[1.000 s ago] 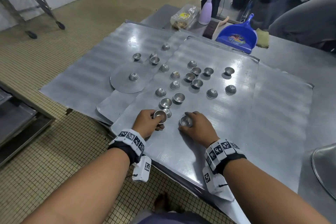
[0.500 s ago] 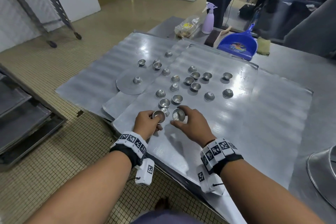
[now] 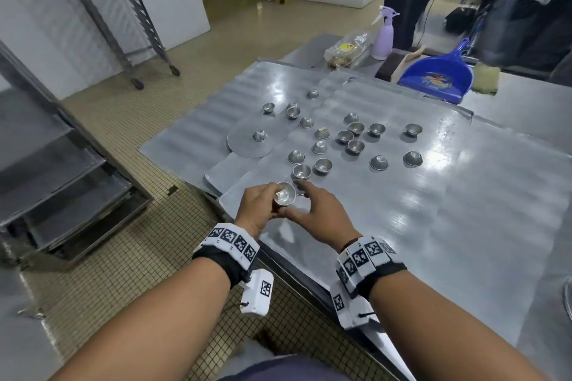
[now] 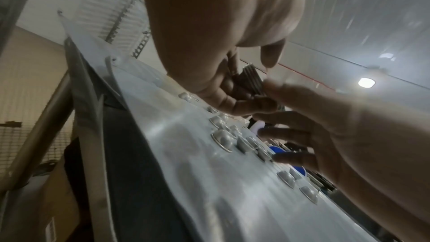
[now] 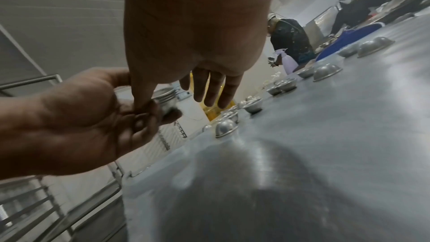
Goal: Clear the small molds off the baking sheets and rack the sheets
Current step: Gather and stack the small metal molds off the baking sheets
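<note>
Left hand (image 3: 258, 207) grips mold stack (image 3: 284, 194) above top sheet's (image 3: 402, 226) near-left edge. Right hand (image 3: 322, 213) beside it, fingers loose (thumb touching stack). Sheet bare right of hands.

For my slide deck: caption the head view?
Left hand holds stacked molds; right hand reaches toward loose ones on the baking sheet.

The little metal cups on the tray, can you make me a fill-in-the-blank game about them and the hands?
1. The stack of small molds is held by the ____ hand.
2. The right hand has its fingers ____ and grips nothing.
3. The dustpan at the far side of the table is ____ in colour.
4. The mold on the round metal disc lies rim ____.

Missing words: left; spread; blue; down
</note>
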